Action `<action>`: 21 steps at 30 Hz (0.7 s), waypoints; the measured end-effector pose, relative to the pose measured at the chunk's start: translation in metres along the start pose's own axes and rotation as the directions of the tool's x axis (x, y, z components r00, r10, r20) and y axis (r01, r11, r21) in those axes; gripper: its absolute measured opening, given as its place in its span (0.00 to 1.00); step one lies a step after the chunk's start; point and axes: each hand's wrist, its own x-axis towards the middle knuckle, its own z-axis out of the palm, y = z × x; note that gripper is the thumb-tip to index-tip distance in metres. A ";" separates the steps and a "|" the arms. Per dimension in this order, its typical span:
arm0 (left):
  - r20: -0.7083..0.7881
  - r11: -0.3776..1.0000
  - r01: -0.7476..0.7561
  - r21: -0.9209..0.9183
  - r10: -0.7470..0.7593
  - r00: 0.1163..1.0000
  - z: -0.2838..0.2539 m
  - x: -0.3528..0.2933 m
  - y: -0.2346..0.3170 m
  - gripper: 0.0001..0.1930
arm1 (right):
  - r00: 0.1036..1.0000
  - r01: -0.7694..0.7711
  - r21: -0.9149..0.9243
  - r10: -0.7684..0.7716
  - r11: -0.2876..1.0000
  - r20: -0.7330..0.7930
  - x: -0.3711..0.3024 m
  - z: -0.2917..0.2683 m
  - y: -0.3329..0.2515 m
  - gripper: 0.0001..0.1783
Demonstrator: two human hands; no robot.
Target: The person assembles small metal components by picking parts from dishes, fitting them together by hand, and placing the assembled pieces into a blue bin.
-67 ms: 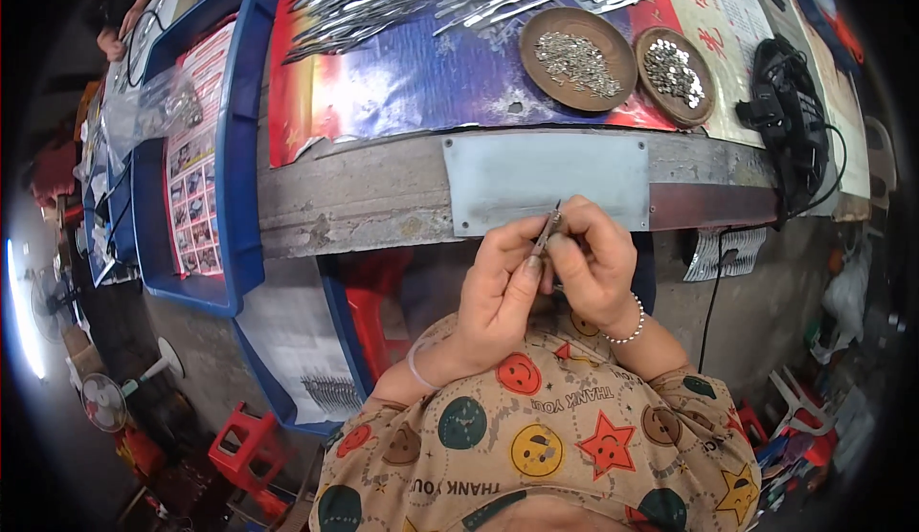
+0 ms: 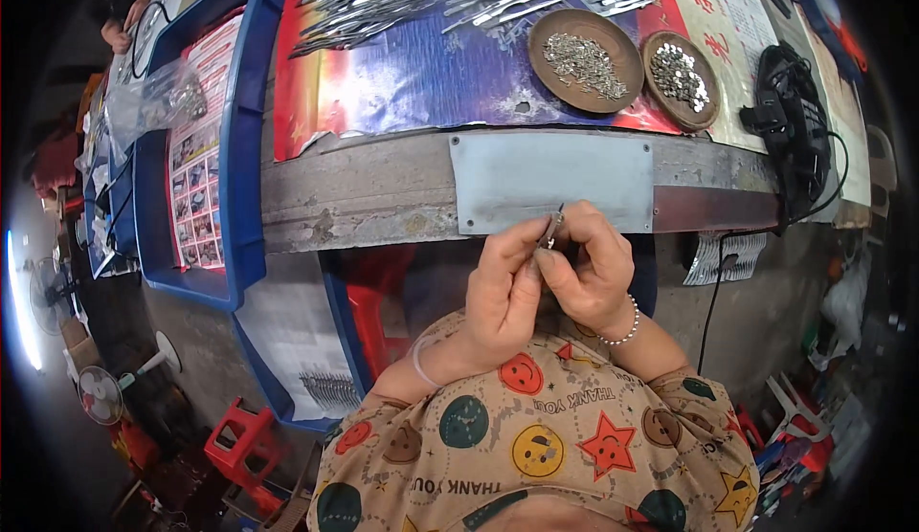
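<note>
In front of my body, just past the near table edge, my left hand [image 2: 502, 291] and my right hand [image 2: 595, 272] meet at the fingertips. Pinched between both is a slim, pointed metal piece [image 2: 549, 237]; fingers cover much of it, so its exact kind is unclear. A pale metal plate [image 2: 536, 173] fixed to the table edge lies just beyond my fingertips. Farther off, a brown wooden bowl [image 2: 544, 73] holds many tiny metal pins, and a smaller wooden bowl [image 2: 653, 77] holds small shiny discs. A large pile of slender metal parts [image 2: 383, 1] spreads across the far side.
To the left stands a blue plastic tray [image 2: 251, 149] with a printed sheet inside. Below it, another blue tray [image 2: 352, 326] holds a row of metal parts [image 2: 328, 390]. A black corded device [image 2: 790, 116] sits at right. Another person's hand [image 2: 117, 36] shows far left.
My fingers have shifted slightly around the metal piece, and my left thumb has drawn back a little from it. The whole view has moved slightly.
</note>
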 end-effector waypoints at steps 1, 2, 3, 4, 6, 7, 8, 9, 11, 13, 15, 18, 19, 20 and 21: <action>-0.008 1.000 -0.003 0.002 0.003 1.000 0.000 -0.002 -0.004 0.17 | 0.985 0.170 -0.118 -0.173 0.978 -0.010 0.002 0.002 0.001 0.05; -0.031 0.996 -0.068 0.060 0.069 0.997 0.000 -0.002 -0.008 0.17 | 0.978 0.202 -0.119 -0.206 0.972 -0.026 0.001 0.005 0.007 0.07; -0.049 0.984 -0.130 0.118 0.136 0.989 0.000 -0.001 -0.012 0.16 | 0.978 0.204 -0.120 -0.208 0.972 -0.024 0.000 0.008 0.011 0.07; -0.049 0.984 -0.132 0.116 0.138 0.989 -0.001 0.000 -0.016 0.16 | 0.984 0.168 -0.106 -0.173 0.980 -0.043 -0.002 0.012 0.014 0.07; -0.057 0.984 -0.160 0.075 0.164 0.985 -0.001 -0.001 -0.019 0.16 | 0.990 0.124 -0.091 -0.129 0.988 -0.061 -0.006 0.016 0.014 0.07; -0.056 0.985 -0.157 0.072 0.161 0.985 -0.002 -0.001 -0.020 0.16 | 0.990 0.126 -0.133 -0.134 0.983 -0.052 -0.008 0.017 0.014 0.06; -0.044 0.984 -0.162 0.072 0.165 0.985 -0.004 -0.001 -0.020 0.16 | 0.989 0.129 -0.175 -0.139 0.976 -0.043 -0.008 0.019 0.014 0.06; -0.030 0.983 -0.167 0.071 0.170 0.985 -0.004 -0.001 -0.020 0.16 | 0.990 0.127 -0.178 -0.137 0.976 -0.044 -0.009 0.020 0.013 0.06; -0.038 0.984 -0.172 0.041 0.173 0.984 -0.004 -0.002 -0.022 0.16 | 0.992 0.113 -0.228 -0.125 0.967 -0.036 -0.010 0.022 0.013 0.06; -0.045 0.984 -0.178 0.009 0.178 0.983 -0.003 -0.001 -0.023 0.15 | 0.997 0.062 -0.238 -0.070 0.969 -0.025 -0.010 0.023 0.007 0.06; -0.096 0.991 -0.135 -0.003 0.135 0.986 -0.001 0.001 -0.022 0.15 | 1.000 0.013 -0.238 -0.017 0.971 -0.015 -0.004 0.019 -0.002 0.07; 0.005 0.986 -0.070 -0.153 0.072 0.997 -0.001 -0.003 -0.015 0.15 | 0.943 -0.333 0.338 0.312 0.880 0.116 0.001 0.002 -0.004 0.11; 0.005 0.986 -0.071 -0.151 0.072 0.997 -0.001 0.000 -0.014 0.15 | 0.943 -0.332 0.339 0.311 0.880 0.116 0.005 0.001 -0.003 0.11; -0.012 0.978 -0.033 -0.207 0.031 0.999 -0.002 0.003 -0.014 0.16 | 0.963 -0.267 0.290 0.242 0.919 0.120 0.008 0.001 -0.004 0.11; -0.028 0.965 0.004 -0.262 -0.012 1.000 -0.002 0.005 -0.014 0.16 | 0.977 -0.199 0.242 0.172 0.950 0.128 0.009 0.000 -0.005 0.10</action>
